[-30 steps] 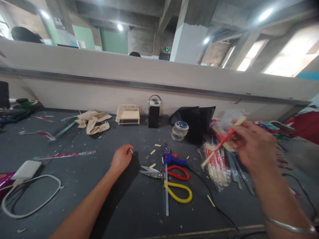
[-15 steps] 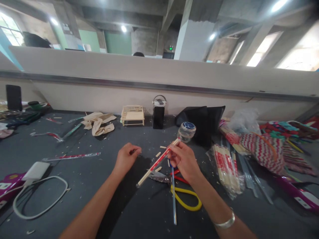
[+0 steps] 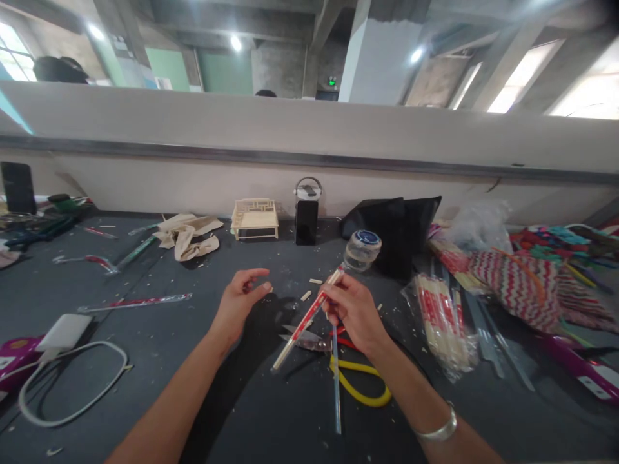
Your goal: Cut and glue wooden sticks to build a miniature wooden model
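My right hand (image 3: pixel 355 309) grips a pair of wrapped chopsticks (image 3: pixel 305 320) near their upper end; they slant down to the left, and their clear wrapper carries red print. To the left, my left hand (image 3: pixel 240 299) hovers over the table with its fingers apart and nothing in them. Under the chopsticks lie scissors (image 3: pixel 360 381) with a yellow and a red handle, blades pointing left. A clear glue stick (image 3: pixel 337 399) lies across the scissors. Small cut pieces of wood (image 3: pixel 306 296) are scattered between my hands.
A miniature wooden bench (image 3: pixel 255 220) stands at the back beside a phone (image 3: pixel 306 222). To the right are a clear jar (image 3: pixel 362 250), a bag of wrapped chopsticks (image 3: pixel 442 316) and knitted cloth (image 3: pixel 512 277). A white charger (image 3: pixel 65 336) with a cable lies left, near empty wrappers (image 3: pixel 140 301).
The fingers of my left hand have spread from a pinch. The lower end of the chopsticks has swung slightly to the right and down in view. The camera has tilted slightly.
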A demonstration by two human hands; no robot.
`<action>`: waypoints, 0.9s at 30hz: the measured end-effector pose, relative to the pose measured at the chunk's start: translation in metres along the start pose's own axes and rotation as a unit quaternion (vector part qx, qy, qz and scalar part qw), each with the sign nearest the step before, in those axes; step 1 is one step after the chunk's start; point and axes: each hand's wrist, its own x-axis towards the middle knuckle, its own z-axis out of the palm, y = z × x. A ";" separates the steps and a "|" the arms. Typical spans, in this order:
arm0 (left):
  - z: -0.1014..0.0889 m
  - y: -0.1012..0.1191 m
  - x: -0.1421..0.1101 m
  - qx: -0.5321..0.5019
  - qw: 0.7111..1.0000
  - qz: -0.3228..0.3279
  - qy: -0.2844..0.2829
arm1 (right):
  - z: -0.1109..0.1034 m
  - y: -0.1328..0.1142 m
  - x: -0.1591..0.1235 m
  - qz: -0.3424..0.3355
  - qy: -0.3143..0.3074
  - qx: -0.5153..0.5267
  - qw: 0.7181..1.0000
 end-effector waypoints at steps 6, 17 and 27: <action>-0.001 0.001 0.000 0.017 0.999 -0.027 -0.014 | 0.002 0.006 0.002 -0.081 0.066 0.042 0.994; -0.001 -0.019 0.006 0.166 0.985 -0.011 -0.041 | -0.004 0.014 0.009 -0.134 0.108 0.016 0.985; -0.008 -0.007 0.009 0.165 0.979 0.119 -0.017 | -0.005 0.012 0.008 -0.132 0.109 0.025 0.985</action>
